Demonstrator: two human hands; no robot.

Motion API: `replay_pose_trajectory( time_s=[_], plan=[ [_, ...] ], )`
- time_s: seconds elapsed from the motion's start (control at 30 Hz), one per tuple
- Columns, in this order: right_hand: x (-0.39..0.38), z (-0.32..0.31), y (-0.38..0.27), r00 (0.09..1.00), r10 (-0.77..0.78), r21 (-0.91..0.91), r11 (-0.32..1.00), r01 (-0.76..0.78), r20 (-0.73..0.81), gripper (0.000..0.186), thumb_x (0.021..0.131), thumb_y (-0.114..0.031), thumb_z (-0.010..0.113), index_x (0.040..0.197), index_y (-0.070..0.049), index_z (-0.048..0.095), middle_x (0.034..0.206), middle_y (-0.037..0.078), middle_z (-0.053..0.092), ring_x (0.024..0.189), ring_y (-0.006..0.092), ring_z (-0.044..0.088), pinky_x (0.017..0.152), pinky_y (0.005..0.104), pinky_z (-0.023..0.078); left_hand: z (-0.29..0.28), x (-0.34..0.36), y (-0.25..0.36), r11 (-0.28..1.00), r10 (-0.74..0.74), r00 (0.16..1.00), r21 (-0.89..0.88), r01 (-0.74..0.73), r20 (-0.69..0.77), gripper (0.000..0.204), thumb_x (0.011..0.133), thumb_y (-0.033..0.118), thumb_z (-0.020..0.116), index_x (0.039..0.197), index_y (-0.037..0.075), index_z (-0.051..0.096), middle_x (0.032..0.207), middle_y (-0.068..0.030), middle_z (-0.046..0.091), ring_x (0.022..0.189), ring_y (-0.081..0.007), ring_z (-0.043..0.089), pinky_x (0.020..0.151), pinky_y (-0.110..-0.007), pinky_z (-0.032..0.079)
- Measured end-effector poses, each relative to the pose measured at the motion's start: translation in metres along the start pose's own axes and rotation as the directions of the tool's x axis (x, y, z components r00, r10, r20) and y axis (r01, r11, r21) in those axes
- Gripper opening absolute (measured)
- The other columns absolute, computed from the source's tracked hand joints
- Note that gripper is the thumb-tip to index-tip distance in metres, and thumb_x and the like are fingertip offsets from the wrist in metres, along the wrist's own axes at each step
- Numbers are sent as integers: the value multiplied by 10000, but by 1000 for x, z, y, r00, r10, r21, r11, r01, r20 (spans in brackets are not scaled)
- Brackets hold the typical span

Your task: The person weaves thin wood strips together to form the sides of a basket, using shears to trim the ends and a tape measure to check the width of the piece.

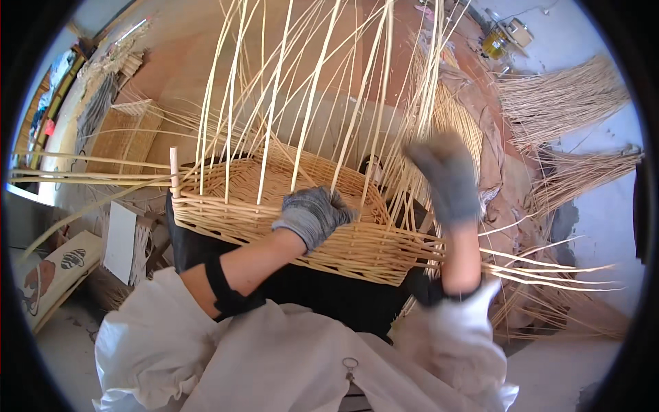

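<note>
A half-woven wicker basket [226, 214] lies in front of me, its tall pale upright rods [276, 96] rising from the woven walls. My left hand [317, 217], in a grey glove, is closed over the top of the near wall, beside one of the uprights. Just what sits under its fingertips is hidden. Raised by the basket's right corner is my right hand [447, 180], also gloved. Motion smears its fingers, so I cannot make out whether it holds a rod. Loose weaving rods [542, 271] stick out past the right end, with more rods [89, 180] at the left.
A dark support [343, 302] is under the basket, close to my lap. Bundles of willow rods [563, 96] lie at the right, and another pile [453, 103] lies behind my right hand. A flat woven panel [127, 137] and a patterned board [58, 278] are at the left.
</note>
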State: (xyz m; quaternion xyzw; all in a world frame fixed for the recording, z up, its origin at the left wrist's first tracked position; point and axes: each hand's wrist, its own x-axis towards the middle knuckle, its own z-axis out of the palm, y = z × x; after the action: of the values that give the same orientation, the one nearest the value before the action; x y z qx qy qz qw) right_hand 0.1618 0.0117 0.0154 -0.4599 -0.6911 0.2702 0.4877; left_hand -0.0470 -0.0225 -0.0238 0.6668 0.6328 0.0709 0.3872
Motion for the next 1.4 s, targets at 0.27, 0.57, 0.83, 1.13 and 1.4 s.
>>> replay_pose_trajectory(
  time_s=[0.27,0.57,0.83,1.13,1.4],
  plan=[
    [90,16,77,747,630,244,774,-584,-211,524,895,-308,504,1292,-18,323,834,127,572,708,244,580,666,361,501,-19,12,2,999,31,985,-28,-26,170,505,804,496,562,890,8,665,867,-184,654,841,-310,620,782,-373,473],
    [-75,-27,-39,740,440,456,867,-202,-508,483,939,-174,456,1369,-96,252,656,7,478,496,94,455,441,223,413,-19,16,18,960,-168,956,-182,214,239,701,735,568,622,1071,-47,592,1125,-193,592,993,-319,569,878,-370,434],
    [-94,-36,-60,871,280,450,890,-77,-405,293,892,-63,525,1170,-18,449,710,53,566,666,134,591,628,291,551,-19,-6,68,900,-227,973,389,197,32,868,707,645,603,1221,-42,471,1230,-194,529,1167,-308,494,992,-386,354],
    [-85,-90,-2,608,675,410,738,-536,-419,66,800,35,576,804,-6,524,697,99,597,540,159,586,487,231,535,47,2,82,969,170,982,166,-181,76,439,757,517,598,868,94,624,791,-111,653,802,-271,619,774,-400,445],
    [23,-89,81,621,777,-905,333,-264,104,303,794,-247,620,976,-6,591,782,152,644,753,327,629,670,390,508,59,2,86,990,77,993,125,-65,-92,405,810,506,545,912,126,643,799,-110,658,799,-301,628,797,-413,442]
  ],
)
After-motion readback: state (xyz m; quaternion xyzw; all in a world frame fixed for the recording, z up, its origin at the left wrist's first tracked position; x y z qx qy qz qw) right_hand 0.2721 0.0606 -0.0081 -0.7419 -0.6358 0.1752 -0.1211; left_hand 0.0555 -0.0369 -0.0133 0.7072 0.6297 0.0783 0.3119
